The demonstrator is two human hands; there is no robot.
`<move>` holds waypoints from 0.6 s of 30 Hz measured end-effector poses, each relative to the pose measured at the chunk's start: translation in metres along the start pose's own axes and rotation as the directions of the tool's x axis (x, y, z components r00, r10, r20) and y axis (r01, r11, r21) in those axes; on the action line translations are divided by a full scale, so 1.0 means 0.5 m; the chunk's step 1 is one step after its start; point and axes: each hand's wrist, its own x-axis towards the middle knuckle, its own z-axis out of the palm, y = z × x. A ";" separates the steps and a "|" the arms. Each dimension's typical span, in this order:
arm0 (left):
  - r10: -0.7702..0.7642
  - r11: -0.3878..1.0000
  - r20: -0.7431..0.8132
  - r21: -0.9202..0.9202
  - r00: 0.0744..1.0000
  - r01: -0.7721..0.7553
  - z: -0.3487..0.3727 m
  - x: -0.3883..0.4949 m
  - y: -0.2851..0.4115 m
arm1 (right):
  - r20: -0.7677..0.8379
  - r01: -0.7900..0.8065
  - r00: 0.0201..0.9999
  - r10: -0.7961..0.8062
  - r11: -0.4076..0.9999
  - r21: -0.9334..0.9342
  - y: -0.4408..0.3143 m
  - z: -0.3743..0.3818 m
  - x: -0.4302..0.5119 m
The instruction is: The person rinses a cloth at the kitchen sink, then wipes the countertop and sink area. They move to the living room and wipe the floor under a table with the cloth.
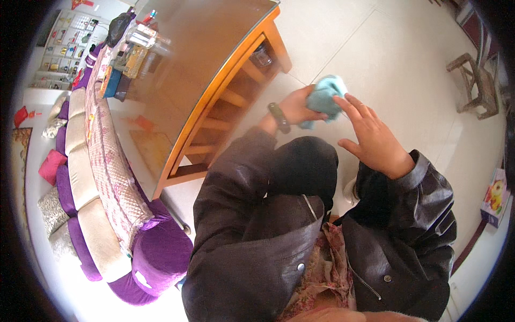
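Observation:
Above my dark-trousered knee, my left hand [297, 105], with a dark bracelet on its wrist, grips a bundled light-blue cloth [325, 96]. My right hand [370, 135] is beside it on the right, palm down, fingers spread and thumb apart. Its fingertips reach the cloth's right edge; whether they press on it I cannot tell. The cloth looks folded or rolled, slightly blurred, and a loose end hangs below my left hand. What lies inside the bundle, if anything, is hidden.
A glass-topped wooden table [225, 86] with a slatted lower shelf stands close on the left, bearing a blue container [111, 82] and other items. Beyond it runs a purple and beige sofa [82, 153]. A wooden stool [474, 86] is at the right, with a printed box [495, 197] below.

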 end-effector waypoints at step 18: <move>0.541 0.827 -0.194 -0.051 0.818 -0.560 0.002 -0.017 0.070 | -0.032 -0.311 0.879 0.476 0.621 0.720 0.031 0.004 0.073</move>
